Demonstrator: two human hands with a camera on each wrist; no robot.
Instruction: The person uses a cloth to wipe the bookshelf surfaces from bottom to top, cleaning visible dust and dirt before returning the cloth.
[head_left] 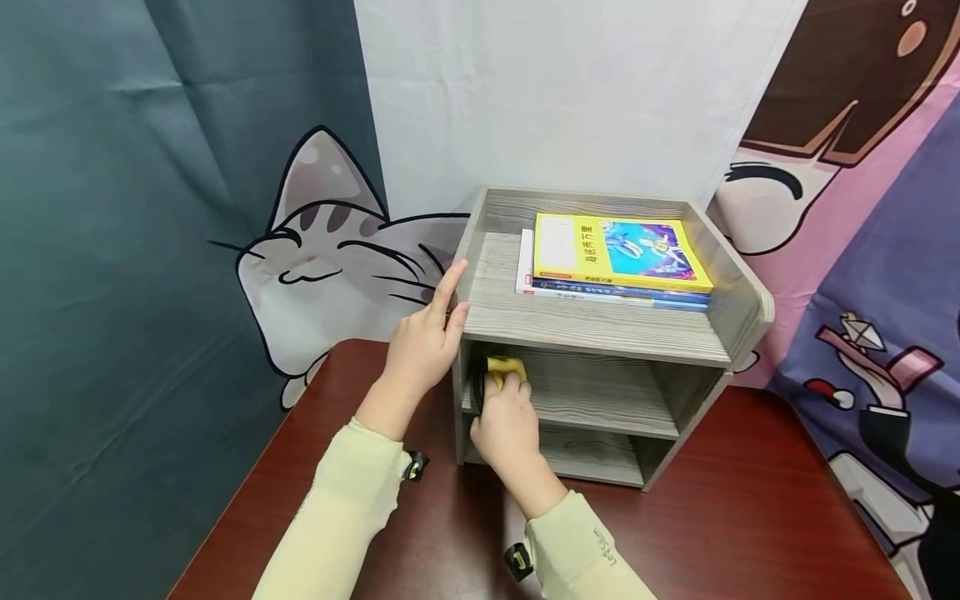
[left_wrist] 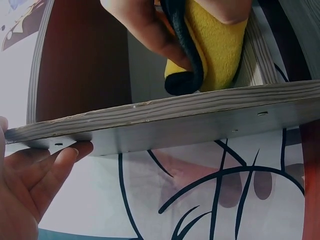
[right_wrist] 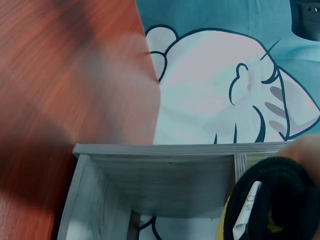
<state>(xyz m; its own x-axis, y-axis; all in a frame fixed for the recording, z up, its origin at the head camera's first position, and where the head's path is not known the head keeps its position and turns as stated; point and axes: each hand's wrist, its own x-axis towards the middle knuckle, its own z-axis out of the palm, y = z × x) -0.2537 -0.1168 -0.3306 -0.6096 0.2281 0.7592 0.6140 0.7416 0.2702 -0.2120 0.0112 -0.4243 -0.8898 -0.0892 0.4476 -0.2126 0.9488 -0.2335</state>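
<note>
A grey wood-grain shelf unit (head_left: 592,333) stands on a dark red table. My right hand (head_left: 510,425) reaches into its upper compartment at the left and grips a yellow and black cloth (head_left: 506,367). The left wrist view shows the cloth (left_wrist: 215,55) bunched, fuzzy yellow with a dark band, beside the left side panel (left_wrist: 175,115). A white tag (right_wrist: 247,210) lies on its black part in the right wrist view. My left hand (head_left: 422,346) rests on the unit's left side panel near the front, fingers extended against its outer face.
Several stacked books, a yellow one (head_left: 618,250) uppermost, lie on the unit's top shelf. Below the right hand is a lower compartment (head_left: 592,450). The red table (head_left: 750,517) extends on both sides. A printed cat curtain (head_left: 322,275) hangs behind.
</note>
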